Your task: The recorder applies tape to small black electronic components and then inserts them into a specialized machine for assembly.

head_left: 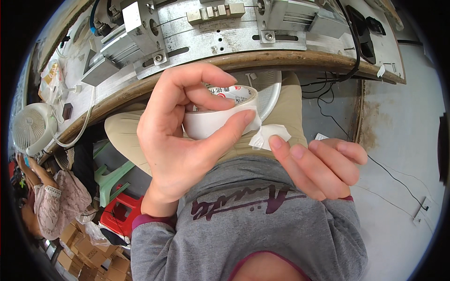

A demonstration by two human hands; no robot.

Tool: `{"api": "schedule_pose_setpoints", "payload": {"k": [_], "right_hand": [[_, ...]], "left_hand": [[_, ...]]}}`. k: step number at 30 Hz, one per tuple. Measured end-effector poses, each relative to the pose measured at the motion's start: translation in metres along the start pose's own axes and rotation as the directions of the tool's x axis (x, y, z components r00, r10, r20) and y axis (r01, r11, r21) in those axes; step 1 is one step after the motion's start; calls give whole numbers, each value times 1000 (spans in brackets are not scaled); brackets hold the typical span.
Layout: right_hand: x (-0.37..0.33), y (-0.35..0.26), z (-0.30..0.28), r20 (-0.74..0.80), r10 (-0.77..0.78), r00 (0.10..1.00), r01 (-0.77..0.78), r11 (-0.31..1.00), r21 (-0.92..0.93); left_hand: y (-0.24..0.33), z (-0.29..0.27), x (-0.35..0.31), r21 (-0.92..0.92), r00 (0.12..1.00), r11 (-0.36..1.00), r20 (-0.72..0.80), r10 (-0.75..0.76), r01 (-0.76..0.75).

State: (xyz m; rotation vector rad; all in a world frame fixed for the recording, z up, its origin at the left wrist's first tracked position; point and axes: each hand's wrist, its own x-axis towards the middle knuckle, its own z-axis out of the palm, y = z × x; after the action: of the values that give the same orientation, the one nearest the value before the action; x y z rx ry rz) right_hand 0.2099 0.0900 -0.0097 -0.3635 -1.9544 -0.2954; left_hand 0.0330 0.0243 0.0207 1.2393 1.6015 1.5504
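Note:
My left hand (176,124) is closed around a roll of white tape (206,124), its thumb pressed on the outer face and its fingers hooked into the core. The printed inner core (236,95) shows at the roll's upper right. A short, crumpled strip of white tape (269,135) lies just right of the roll; whether it is still joined to it I cannot tell. My right hand (323,164) pinches that strip between thumb and fingertips, its other fingers curled. Both hands are over my lap, in front of the bench edge.
A bench with a wooden edge (234,60) carries a metal fixture (206,40) with clamping blocks. Beneath it stands a white fan (271,93); another fan (30,129) is at left. A red stool (123,213), cardboard boxes (89,248) and a co-worker's sleeve (65,201) are lower left. Black cables (335,117) hang at right.

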Motion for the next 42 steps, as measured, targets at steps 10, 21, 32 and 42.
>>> {"api": "schedule_pose_setpoints", "payload": {"k": [10, 21, 32, 42], "right_hand": [[16, 8, -12, 155, 94, 983, -131, 960, 246], [15, 2, 4, 876, 432, 213, -780, -465, 419], [8, -9, 16, 898, 404, 173, -766, -518, 380], [10, -16, 13, 871, 480, 103, -750, -538, 385]], "left_hand": [[-4, -17, 5, 4, 992, 1000, -123, 9, -9], [2, -98, -33, 221, 925, 966, -379, -39, 132], [-20, -215, -24, 523, 715, 845, -634, 295, 115], [-45, -174, 50, 773, 917, 632, -286, 278, 49]]}}
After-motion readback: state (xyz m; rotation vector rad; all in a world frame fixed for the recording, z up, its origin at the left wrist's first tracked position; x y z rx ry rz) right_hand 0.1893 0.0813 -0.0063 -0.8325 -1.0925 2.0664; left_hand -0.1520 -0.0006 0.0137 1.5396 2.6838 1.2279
